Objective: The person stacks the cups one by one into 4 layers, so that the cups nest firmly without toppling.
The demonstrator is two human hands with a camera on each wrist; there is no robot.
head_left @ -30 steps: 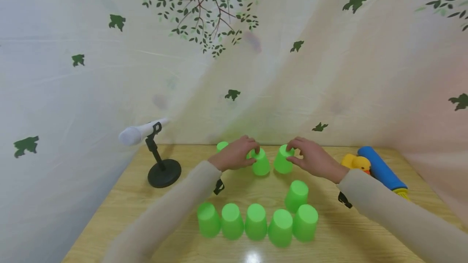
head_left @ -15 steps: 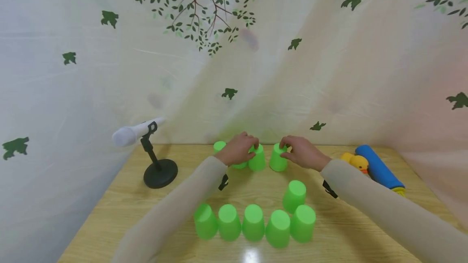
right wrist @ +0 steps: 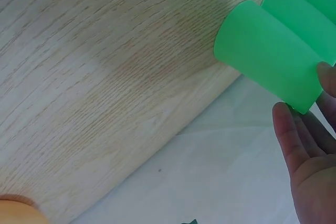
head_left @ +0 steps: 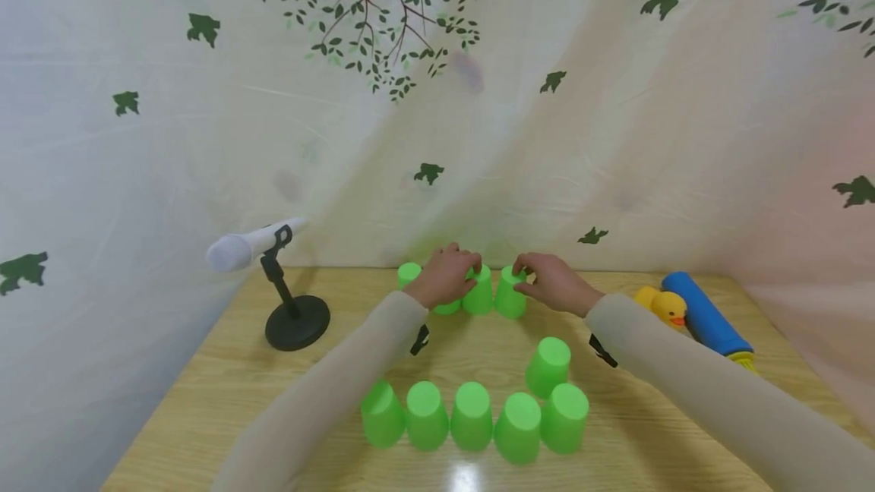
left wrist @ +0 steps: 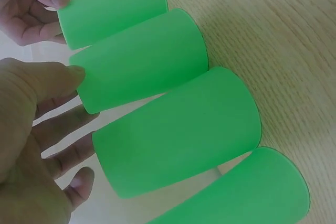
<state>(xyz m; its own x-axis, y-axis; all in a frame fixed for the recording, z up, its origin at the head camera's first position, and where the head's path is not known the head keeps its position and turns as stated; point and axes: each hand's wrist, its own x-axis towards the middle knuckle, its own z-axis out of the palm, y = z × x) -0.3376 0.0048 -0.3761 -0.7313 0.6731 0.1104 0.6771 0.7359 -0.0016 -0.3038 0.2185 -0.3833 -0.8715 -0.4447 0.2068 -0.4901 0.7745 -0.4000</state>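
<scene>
1. The left hand mostly hides a third cup from the head view; the left wrist view crops the end cup.
2. Left fingers pinch a green cup, the right hand its neighbouring cup; both upside-down, smooth, tapering.
3. Both stand near the table's back edge, wood showing between them and the front cups.

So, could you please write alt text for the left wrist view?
Left hand pinches the top of an upside-down green cup, second of four in a row on a wooden table; the right hand holds the end cup.
</scene>
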